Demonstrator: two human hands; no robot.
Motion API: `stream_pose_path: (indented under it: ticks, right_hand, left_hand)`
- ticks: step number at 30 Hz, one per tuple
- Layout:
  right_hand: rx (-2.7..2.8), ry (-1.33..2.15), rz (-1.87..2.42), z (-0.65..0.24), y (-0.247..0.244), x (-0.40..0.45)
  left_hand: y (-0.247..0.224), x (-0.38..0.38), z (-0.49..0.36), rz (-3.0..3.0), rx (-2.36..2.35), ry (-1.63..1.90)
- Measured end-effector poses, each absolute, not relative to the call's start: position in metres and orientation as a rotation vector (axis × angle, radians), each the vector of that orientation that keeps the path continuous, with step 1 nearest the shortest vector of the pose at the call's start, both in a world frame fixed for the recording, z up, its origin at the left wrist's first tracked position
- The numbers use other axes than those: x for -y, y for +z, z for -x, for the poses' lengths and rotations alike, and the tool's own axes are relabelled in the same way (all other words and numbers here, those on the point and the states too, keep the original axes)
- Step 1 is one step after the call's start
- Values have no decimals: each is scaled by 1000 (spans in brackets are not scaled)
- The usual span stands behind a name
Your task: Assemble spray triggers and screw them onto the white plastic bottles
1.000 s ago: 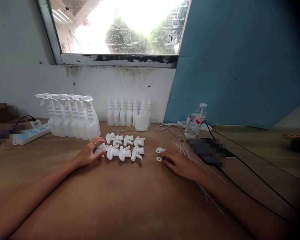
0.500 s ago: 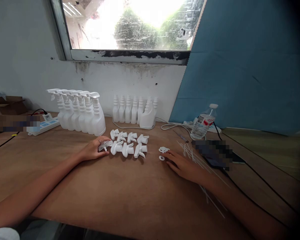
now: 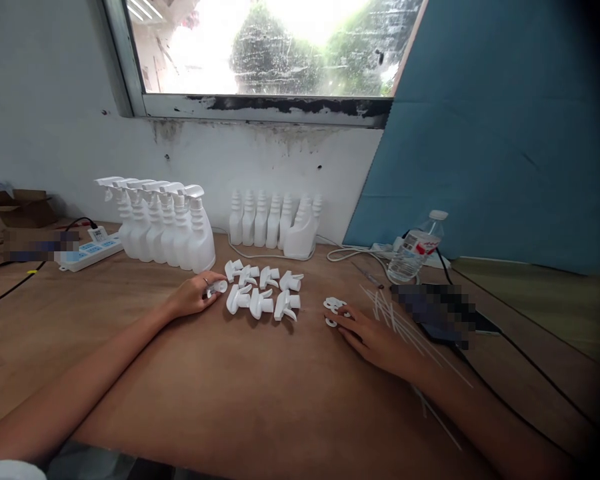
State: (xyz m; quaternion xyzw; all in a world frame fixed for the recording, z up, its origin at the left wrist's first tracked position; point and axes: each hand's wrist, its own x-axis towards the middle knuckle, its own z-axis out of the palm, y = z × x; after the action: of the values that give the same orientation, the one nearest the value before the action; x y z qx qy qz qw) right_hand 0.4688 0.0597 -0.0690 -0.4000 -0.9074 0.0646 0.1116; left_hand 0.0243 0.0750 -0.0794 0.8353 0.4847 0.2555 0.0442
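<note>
My left hand [image 3: 193, 295] is closed around a white trigger spray head [image 3: 218, 288], its round collar facing right. Just right of it, several more white spray heads [image 3: 261, 304] lie in two rows on the table. My right hand [image 3: 367, 333] rests low over a small cluster of flat white ring washers [image 3: 334, 303], fingers stretched out and apart. One fingertip partly covers a single washer [image 3: 331, 323] in front of the cluster; whether it presses on it I cannot tell.
Several white bottles with spray heads [image 3: 167, 233] stand at the back left, and bottles without heads [image 3: 274, 223] by the wall. Thin white tubes [image 3: 395, 320] lie beyond my right hand, near a water bottle [image 3: 415, 250]. A power strip [image 3: 91, 252] sits at left.
The spray head in my left hand has turned so its collar faces right. My right fingers have moved over the single front washer. The whole view has shifted slightly.
</note>
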Motion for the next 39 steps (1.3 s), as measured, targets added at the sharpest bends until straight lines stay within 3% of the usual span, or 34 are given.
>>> stream_pose_path:
  ticks: [39]
  right_hand:
    - [2634, 257, 1106, -463, -71, -65]
  left_hand:
    - [-81, -79, -23, -2494, -1429, 849]
